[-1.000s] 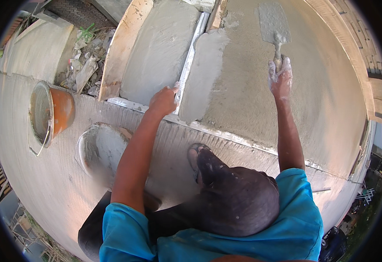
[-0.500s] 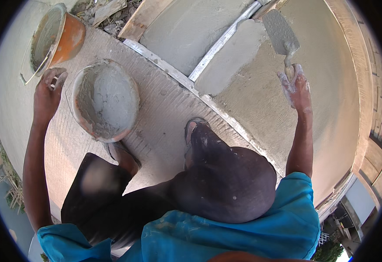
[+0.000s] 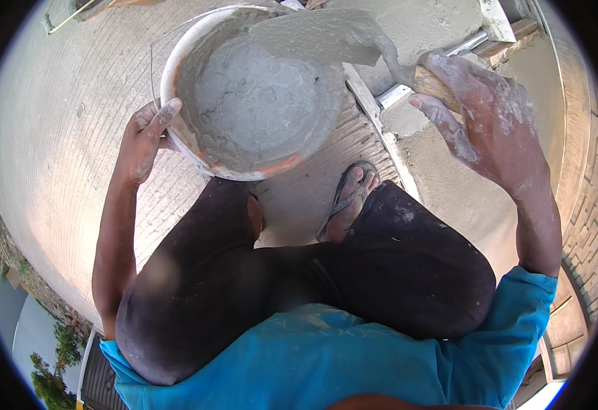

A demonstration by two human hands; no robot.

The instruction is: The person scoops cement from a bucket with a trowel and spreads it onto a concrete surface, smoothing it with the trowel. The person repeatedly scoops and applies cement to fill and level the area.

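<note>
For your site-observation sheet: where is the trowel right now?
In the head view, upper right: the trowel is gripped by the right hand, its blade over the mortar pan.

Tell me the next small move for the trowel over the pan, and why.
Probably dip the trowel blade down into the wet mortar and scoop. The right hand holds its wooden handle with the blade lying over the pan's far rim, coated but carrying no heap. The left hand grips the near rim, steadying the pan.
</note>
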